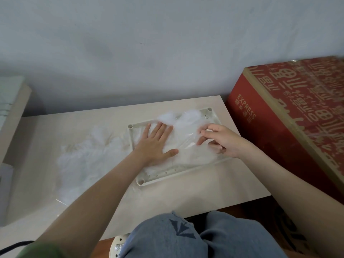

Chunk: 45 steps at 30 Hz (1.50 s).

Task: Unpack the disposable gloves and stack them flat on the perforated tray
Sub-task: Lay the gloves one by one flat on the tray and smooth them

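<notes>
A cream perforated tray [167, 174] lies on the pale table, right of centre. Thin clear disposable gloves [188, 151] are spread in it, their fingers reaching past the far rim. My left hand [156, 144] presses flat on the gloves at the tray's left side, fingers straight and spread. My right hand [221, 142] is over the tray's right side and pinches the clear film of a glove between thumb and fingers. A loose heap of more clear gloves [87, 159] lies on the table left of the tray.
A large red cardboard box [290, 118] stands against the table's right edge, close to my right arm. A pale shelf or board [13, 112] is at the far left. My knees in blue jeans [186, 237] sit below the table's near edge.
</notes>
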{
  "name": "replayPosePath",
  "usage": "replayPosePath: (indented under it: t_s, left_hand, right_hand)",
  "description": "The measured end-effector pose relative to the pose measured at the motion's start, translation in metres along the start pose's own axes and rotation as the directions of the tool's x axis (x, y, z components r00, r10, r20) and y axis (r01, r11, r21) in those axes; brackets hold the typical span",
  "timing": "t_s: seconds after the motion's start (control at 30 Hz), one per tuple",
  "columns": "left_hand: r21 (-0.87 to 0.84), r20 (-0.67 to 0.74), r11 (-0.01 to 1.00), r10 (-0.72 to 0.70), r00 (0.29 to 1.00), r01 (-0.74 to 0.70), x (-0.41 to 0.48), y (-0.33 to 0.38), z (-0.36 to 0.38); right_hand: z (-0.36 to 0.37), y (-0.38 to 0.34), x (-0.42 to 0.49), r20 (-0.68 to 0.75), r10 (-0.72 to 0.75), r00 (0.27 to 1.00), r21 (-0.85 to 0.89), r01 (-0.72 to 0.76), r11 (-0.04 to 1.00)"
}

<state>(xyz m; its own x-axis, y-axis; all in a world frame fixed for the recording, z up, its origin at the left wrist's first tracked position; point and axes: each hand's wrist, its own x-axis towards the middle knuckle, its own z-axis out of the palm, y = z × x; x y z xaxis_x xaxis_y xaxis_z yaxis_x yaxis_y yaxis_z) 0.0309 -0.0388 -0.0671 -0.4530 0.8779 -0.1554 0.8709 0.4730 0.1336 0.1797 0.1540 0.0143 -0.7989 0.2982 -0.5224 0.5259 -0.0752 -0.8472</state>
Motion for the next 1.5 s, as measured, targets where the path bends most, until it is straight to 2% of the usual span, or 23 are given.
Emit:
replayPosePath:
  t_s: [0.13,0.23,0.3,0.43,0.57,0.73,0.77,0.83,0.9,0.97,1.03,1.1,1.13,1.17,1.23,1.3,1.33,1.43,1.5]
  left_hand:
    - [0.01,0.006,1.0,-0.002,1.0,0.002,0.0,0.001,0.0]
    - [0.02,0.002,1.0,0.005,1.0,-0.005,0.0,0.0,0.0]
    - [0.023,0.001,1.0,0.007,1.0,-0.007,0.0,0.0,0.001]
    - [0.054,0.011,0.999,0.0,1.0,0.0,0.001,-0.001,0.003]
    - [0.081,0.001,0.997,0.0,1.0,0.0,0.002,-0.002,0.003]
    - [0.048,-0.015,0.998,-0.026,1.0,0.027,0.002,-0.001,0.004]
    - [0.039,-0.02,0.999,-0.036,0.999,0.036,0.001,-0.001,0.004]
    - [0.028,-0.031,0.998,-0.047,0.998,0.048,0.001,0.001,0.002]
    - [0.04,-0.054,0.998,-0.039,0.998,0.041,0.001,0.003,-0.001]
    - [0.057,-0.073,0.998,-0.02,0.997,0.024,0.001,0.004,-0.004]
    - [0.064,-0.072,0.998,-0.013,0.997,0.017,0.003,0.005,-0.006]
    - [0.06,-0.06,0.998,-0.018,0.998,0.021,0.005,0.006,-0.007]
    - [0.059,-0.053,0.998,-0.022,0.998,0.025,0.006,0.007,-0.007]
    - [0.063,-0.046,0.998,-0.027,0.999,0.03,0.007,0.007,-0.007]
    - [0.088,-0.051,0.995,-0.033,0.998,0.037,0.006,0.009,-0.006]
    - [0.065,-0.063,0.997,-0.032,0.997,0.036,0.003,0.009,-0.005]
    - [0.038,-0.065,0.999,-0.033,0.997,0.036,0.002,0.008,-0.004]
    - [0.021,-0.032,0.999,-0.032,0.999,0.033,0.003,0.002,-0.002]
    - [0.028,0.01,0.999,-0.02,1.0,0.02,0.006,-0.002,0.0]
  right_hand:
    - [0.001,0.001,0.002,0.014,-0.055,0.998,0.005,0.055,0.998]
    - [0.003,0.001,0.005,0.015,-0.043,0.999,0.099,0.041,0.994]
    - [0.002,0.002,0.005,0.065,-0.022,0.998,0.147,0.012,0.989]
    - [0.001,-0.001,0.004,0.168,-0.032,0.985,0.132,0.01,0.991]
    - [-0.002,-0.005,0.007,0.061,0.023,0.998,0.098,-0.029,0.995]
    - [-0.013,-0.008,0.003,0.028,0.07,0.997,-0.01,-0.07,0.998]
    - [-0.014,-0.009,0.003,-0.011,0.073,0.997,-0.035,-0.073,0.997]
    - [-0.016,-0.009,0.004,-0.156,0.038,0.987,-0.205,-0.07,0.976]
    - [-0.014,-0.01,0.007,-0.324,-0.088,0.942,-0.473,-0.081,0.877]
    - [-0.007,-0.013,0.009,-0.41,-0.311,0.857,-0.705,-0.082,0.704]
    - [0.011,-0.019,0.011,-0.356,-0.557,0.751,-0.871,-0.052,0.488]
    - [0.036,-0.018,0.014,-0.19,-0.709,0.679,-0.927,0.114,0.358]
    - [0.05,-0.015,0.015,-0.111,-0.739,0.665,-0.926,0.201,0.32]
    - [0.063,-0.01,0.018,-0.046,-0.745,0.666,-0.919,0.264,0.293]
    - [0.084,0.003,0.024,0.029,-0.658,0.752,-0.912,0.289,0.29]
    - [0.093,0.018,0.032,0.009,-0.494,0.87,-0.929,0.19,0.318]
    - [0.091,0.027,0.037,-0.017,-0.427,0.904,-0.938,0.133,0.319]
    - [0.077,0.042,0.049,-0.105,-0.324,0.94,-0.949,0.002,0.314]
    - [0.065,0.049,0.054,-0.133,-0.303,0.944,-0.95,-0.034,0.309]
